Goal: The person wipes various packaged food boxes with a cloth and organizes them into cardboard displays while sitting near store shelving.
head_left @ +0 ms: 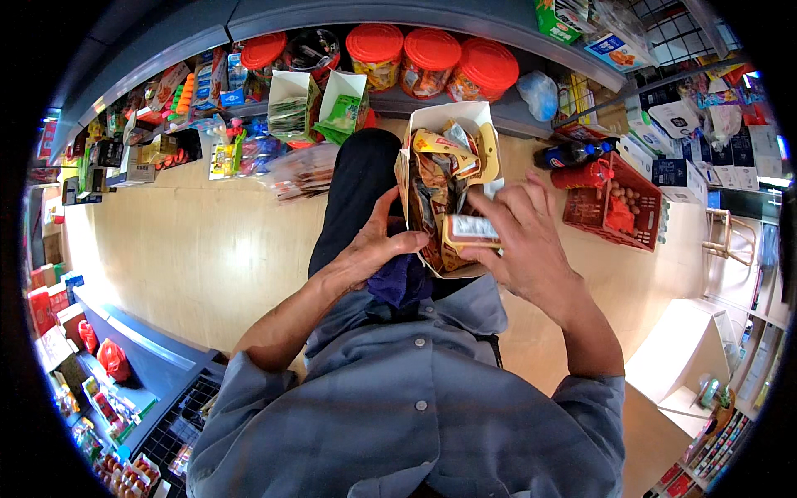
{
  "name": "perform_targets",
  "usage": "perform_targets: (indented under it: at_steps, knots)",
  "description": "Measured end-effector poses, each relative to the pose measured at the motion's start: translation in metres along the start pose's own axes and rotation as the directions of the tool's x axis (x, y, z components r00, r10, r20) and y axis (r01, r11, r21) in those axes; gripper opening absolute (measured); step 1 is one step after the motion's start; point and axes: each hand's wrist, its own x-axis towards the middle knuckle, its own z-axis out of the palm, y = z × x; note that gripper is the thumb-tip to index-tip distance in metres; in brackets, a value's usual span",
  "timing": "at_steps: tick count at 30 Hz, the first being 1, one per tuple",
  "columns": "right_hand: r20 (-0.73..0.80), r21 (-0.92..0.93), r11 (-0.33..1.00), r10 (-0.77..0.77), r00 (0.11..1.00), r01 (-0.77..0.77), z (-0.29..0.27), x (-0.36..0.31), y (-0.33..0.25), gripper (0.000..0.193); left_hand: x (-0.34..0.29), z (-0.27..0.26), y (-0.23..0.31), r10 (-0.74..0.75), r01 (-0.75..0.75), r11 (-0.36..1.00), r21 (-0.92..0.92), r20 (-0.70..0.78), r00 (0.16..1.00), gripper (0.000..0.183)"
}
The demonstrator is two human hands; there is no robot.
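In the grip of the right hand (pixel 531 228), a packet (pixel 475 231) was clasped at five o'clock in the carton (pixel 465 114), grasped at eight by the left hand (pixel 374 242).

The bare left forearm (pixel 299 311) slants up and inward from a bent elbow; the bare left grip (pixel 374 242) spreads its thumb rightward, away from the forward-pointing index finger. The bare right forearm (pixel 588 324) angles up and leftward, the bare right grip (pixel 525 235) arched, fingers and thumb pinched.
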Motion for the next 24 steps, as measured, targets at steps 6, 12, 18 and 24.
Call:
perform_targets:
  at_steps: [6, 12, 18, 24]
  knots:
    - [0.049, 0.236, 0.968, 0.075, 0.996, -0.085, 0.0, -0.049, 0.011, 0.039, 0.008, 0.006, -0.009, -0.058, 0.058, 0.998, 0.027, 0.003, 0.998, 0.115]
    - [0.0, 0.5, 0.749, 0.503, 0.864, -0.435, -0.01, -0.074, 0.018, 0.033, 0.014, 0.004, -0.015, -0.024, 0.022, 0.998, 0.053, 0.045, 0.999, 0.119]
    - [-0.002, 0.889, 0.343, 0.666, 0.746, -0.304, -0.006, -0.063, 0.038, 0.034, 0.009, 0.007, -0.005, -0.029, 0.025, 0.998, 0.063, 0.058, 0.998, 0.119]
    - [0.077, 0.854, 0.348, 0.652, 0.754, -0.388, -0.015, -0.054, 0.026, 0.038, 0.008, 0.005, -0.009, -0.004, 0.001, 0.997, 0.082, 0.041, 0.999, 0.118]
